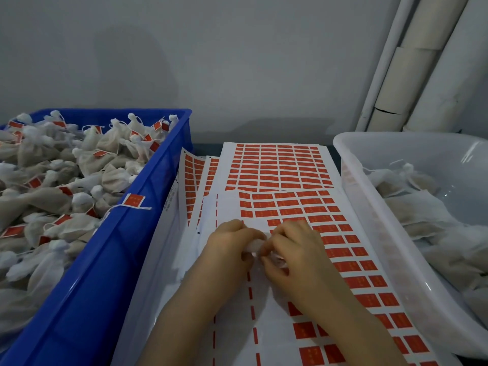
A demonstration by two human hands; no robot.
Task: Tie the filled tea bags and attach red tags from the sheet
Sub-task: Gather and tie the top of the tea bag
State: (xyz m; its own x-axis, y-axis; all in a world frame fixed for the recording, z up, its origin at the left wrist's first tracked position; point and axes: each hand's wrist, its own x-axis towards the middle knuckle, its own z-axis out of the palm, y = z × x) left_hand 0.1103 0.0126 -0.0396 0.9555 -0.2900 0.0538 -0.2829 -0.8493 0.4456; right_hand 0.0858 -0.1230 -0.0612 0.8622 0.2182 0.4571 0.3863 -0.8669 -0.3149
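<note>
Pinching a small white tea bag [254,246] between them, the left hand [229,247] and the right hand [291,249] meet over the middle of the frame, fingers curled closed around the bag so that only a crumpled white patch shows between the thumbs; its long axis and which way its neck points cannot be told, since the hands hide most of it. The hands hover just above the nearest sheet of red tags [343,260], which lies flat with its long side running away from the person, rows of red rectangles filling its right part and bare white backing with dashed red strips on its left part. A second sheet [280,167] lies farther back, overlapped by the near one, and more sheets [192,180] fan out from under them toward the left, their edges curling up against the blue crate [126,260]. That crate stands to the left, heaped with tied tea bags [66,180], their gathered necks pointing every way and small red tags on white strings scattered among them; one red tag [134,200] hangs over the crate's right rim. To the right stands a translucent white tub [369,207] holding a lower pile of untagged bags [427,207] lying flat. Pale pipes [412,62] lean up the grey wall behind the tub.
</note>
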